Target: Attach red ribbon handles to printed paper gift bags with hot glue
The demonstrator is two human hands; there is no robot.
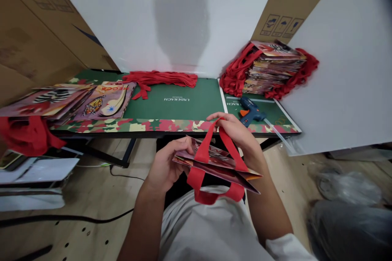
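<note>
A printed paper bag (214, 163) with two red ribbon handles is in front of my body, below the table edge. My left hand (171, 161) pinches its left end between thumb and fingers. My right hand (231, 126) is at the upper red handle, its fingers bent around the top of the loop; the bag's right end lies over my right forearm. The bag is nearly flat, its mouth slightly parted. The second red handle (211, 195) hangs on the side nearest my body.
On the green table (174, 104) are a red ribbon bundle (165, 78), flat printed bags (104, 102) at left, a tall bag stack (272, 69) and a blue glue gun (250, 112) at right. White boards (128, 16) and cardboard stand behind. A black cable (92, 219) crosses the floor.
</note>
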